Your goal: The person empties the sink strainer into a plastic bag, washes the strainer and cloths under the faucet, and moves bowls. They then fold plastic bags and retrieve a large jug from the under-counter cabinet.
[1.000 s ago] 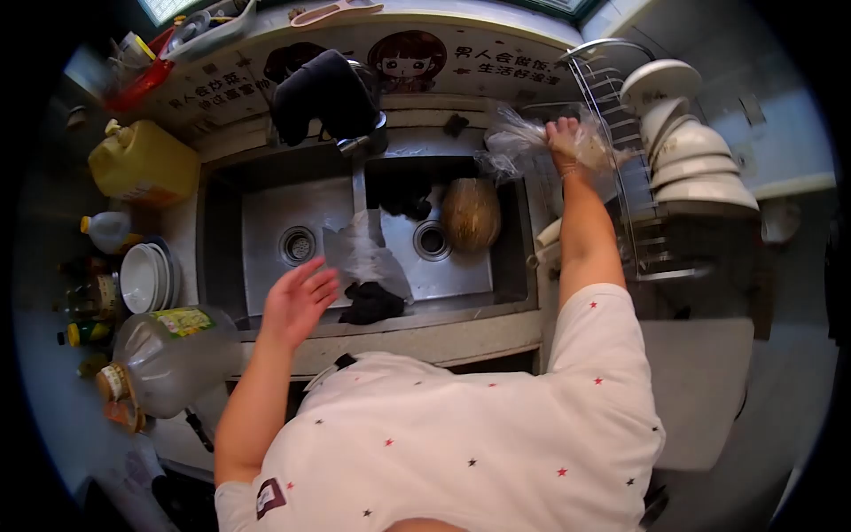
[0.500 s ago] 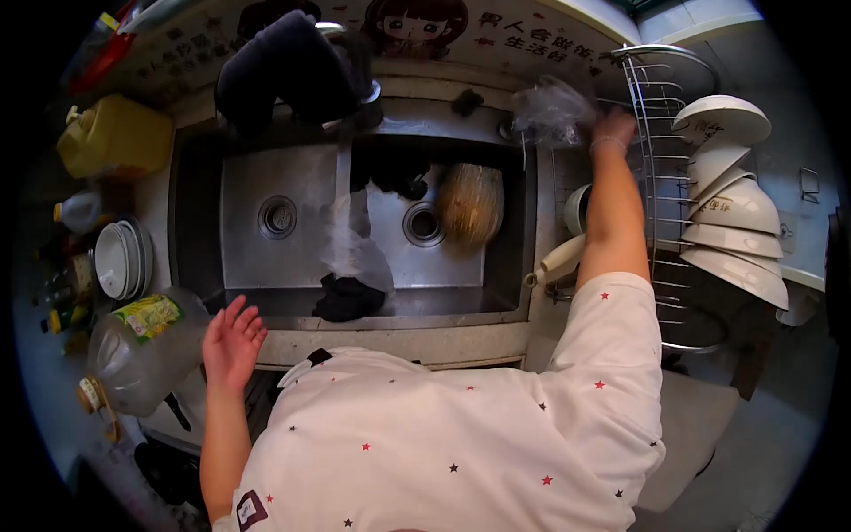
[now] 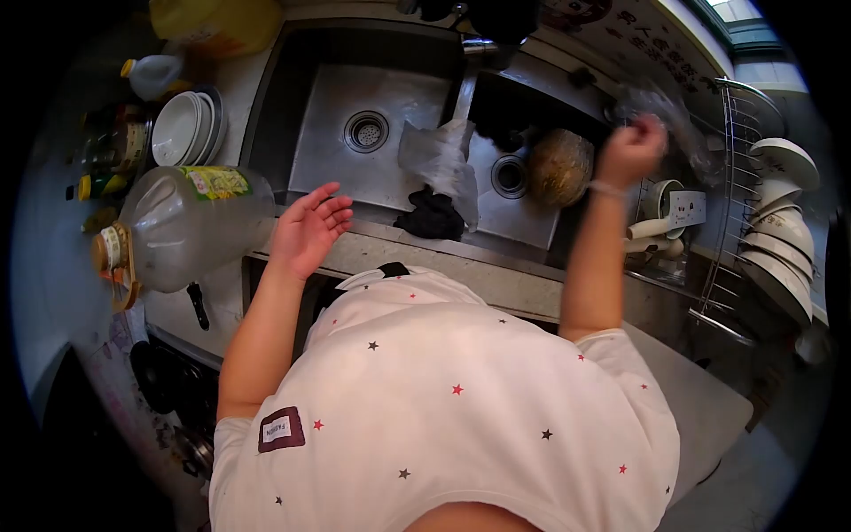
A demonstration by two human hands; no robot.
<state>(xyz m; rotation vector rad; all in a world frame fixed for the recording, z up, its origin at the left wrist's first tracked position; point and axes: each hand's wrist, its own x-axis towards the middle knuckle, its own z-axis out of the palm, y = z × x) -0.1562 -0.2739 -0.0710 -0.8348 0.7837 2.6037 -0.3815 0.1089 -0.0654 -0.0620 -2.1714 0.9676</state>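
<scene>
My left hand (image 3: pixel 310 229) hovers over the sink's front edge with its fingers apart and nothing in it. At the right, my right hand (image 3: pixel 635 149) is raised beside the sink with its fingers curled; a clear plastic bag (image 3: pixel 669 115) lies right behind it, and whether the fingers grip it is hidden. A brown-yellow gourd-like vegetable (image 3: pixel 561 168) rests in the right basin near that hand. Across the sink divider hangs a translucent bag (image 3: pixel 436 155), with a black cloth (image 3: pixel 432 215) at its front end.
White bowls (image 3: pixel 780 239) stand in a wire rack (image 3: pixel 731 204) at the right. Left of the sink are stacked bowls (image 3: pixel 177 129), a large clear jug (image 3: pixel 191 226), a yellow jug (image 3: pixel 222 25) and a knife (image 3: pixel 198 306). A cutting board (image 3: pixel 691 399) lies at the lower right.
The view has turned, shifting the sink up and to the right. My right hand has come back from the rack side toward the gourd, its fingers now curled. My left hand stays apart-fingered.
</scene>
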